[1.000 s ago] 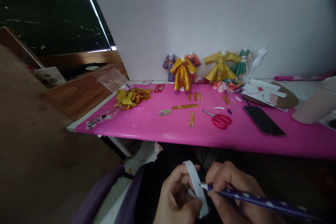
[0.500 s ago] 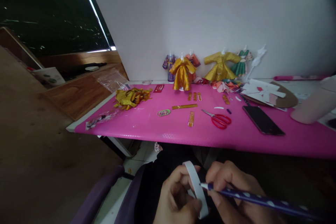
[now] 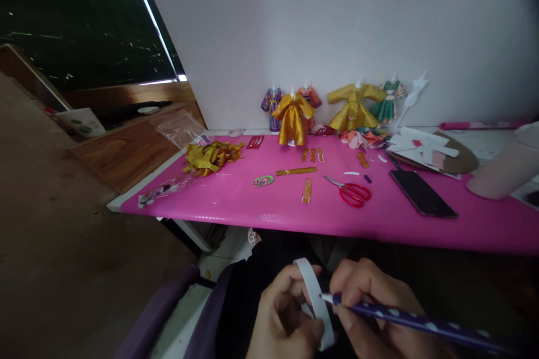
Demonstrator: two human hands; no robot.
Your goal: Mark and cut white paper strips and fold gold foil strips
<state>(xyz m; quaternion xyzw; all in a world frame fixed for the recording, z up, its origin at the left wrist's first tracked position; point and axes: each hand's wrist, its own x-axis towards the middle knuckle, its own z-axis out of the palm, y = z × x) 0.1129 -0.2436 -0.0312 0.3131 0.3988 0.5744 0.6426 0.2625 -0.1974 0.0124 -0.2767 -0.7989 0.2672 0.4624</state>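
Observation:
Above my lap, my left hand grips a narrow white strip, bent in a slight curve, between thumb and fingers. My right hand is closed around a dark blue pen with pale spots. The pen's white tip touches the outer face of the strip or lies very close to it. On the pink tabletop beyond the hands lie red-handled scissors, a short gold piece with a white edge and a longer gold strip.
Miniature gold robes on stands line the wall. Gold fabric scraps lie left on the pink table. A phone, a pale pink bottle and white paper pieces are at the right. A purple armrest is low left.

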